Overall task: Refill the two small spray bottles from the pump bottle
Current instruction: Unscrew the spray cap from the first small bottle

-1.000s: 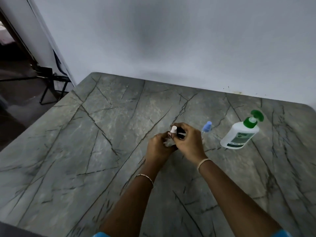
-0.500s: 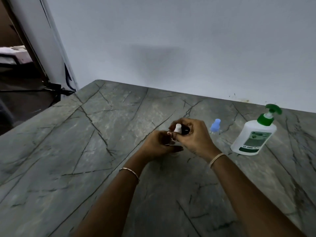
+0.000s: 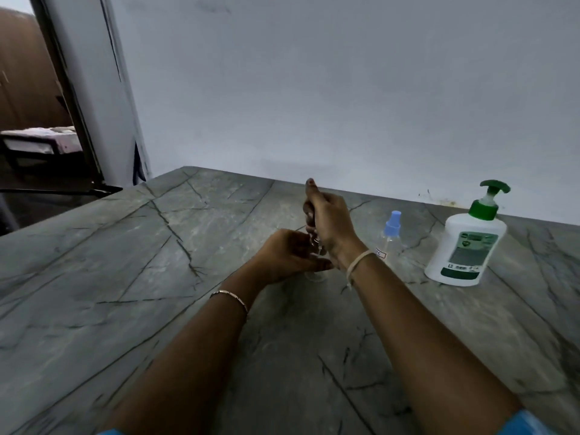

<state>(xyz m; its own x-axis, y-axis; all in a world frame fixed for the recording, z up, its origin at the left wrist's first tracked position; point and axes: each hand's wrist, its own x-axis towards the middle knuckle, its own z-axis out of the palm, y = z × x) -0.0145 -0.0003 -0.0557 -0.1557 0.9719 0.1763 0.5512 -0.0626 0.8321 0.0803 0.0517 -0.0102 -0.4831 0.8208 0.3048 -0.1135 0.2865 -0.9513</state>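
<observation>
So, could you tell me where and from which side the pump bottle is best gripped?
Probably round the pump bottle at its white body, below the green pump, from the near right side. It stands upright, the broad body holds firmer than the thin neck, and the blue-capped bottle stands close on its left.

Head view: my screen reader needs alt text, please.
The left hand steadies a clear spray bottle on a grey marble table while the right hand holds its sprayer top just above. A blue-capped spray bottle and a green-topped pump bottle stand to the right.
</observation>
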